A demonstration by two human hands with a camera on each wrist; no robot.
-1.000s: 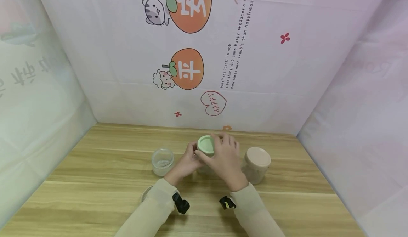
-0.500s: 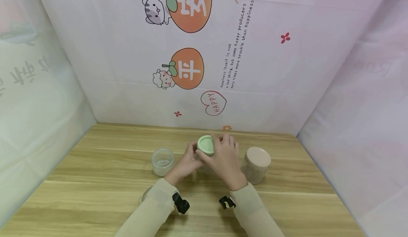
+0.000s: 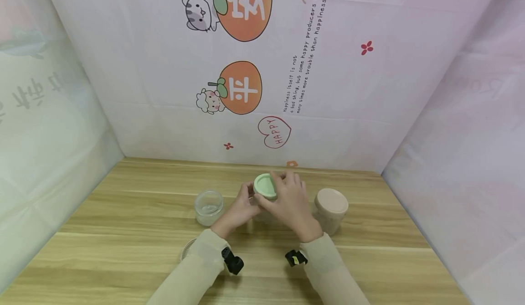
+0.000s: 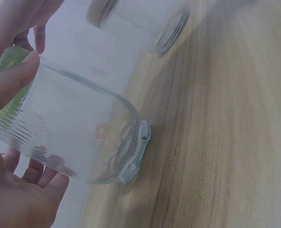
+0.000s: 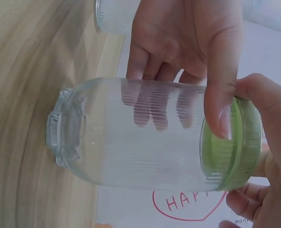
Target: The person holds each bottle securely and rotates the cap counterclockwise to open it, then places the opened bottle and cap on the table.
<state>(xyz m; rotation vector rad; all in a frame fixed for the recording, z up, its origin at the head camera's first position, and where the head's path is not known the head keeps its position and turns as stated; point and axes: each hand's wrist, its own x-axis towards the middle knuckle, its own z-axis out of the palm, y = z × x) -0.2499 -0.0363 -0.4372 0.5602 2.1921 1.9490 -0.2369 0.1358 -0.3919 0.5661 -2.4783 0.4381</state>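
A ribbed clear glass jar (image 5: 131, 142) with a light green lid (image 3: 264, 185) stands upright between my two hands near the middle of the table. My left hand (image 3: 239, 208) is wrapped round the glass below the lid, its thumb (image 4: 17, 78) up near the lid's lower edge. My right hand (image 3: 293, 202) grips the lid from above, thumb at the near side and fingers over the far side. The lid sits on the jar's mouth. In the right wrist view the jar's footed base (image 5: 60, 128) is right at the tabletop.
Right of my hands stands a glass jar with a peach lid (image 3: 332, 201). A short, lidless glass jar (image 3: 209, 208) is to the left. Mostly hidden by my left sleeve, a round object's rim (image 3: 186, 249) shows on the wooden table (image 3: 123, 232). A printed cloth wall (image 3: 328, 136) rises behind.
My right wrist has swung slightly to the right while its fingers stay round the green lid. The left hand and the jar have barely moved.
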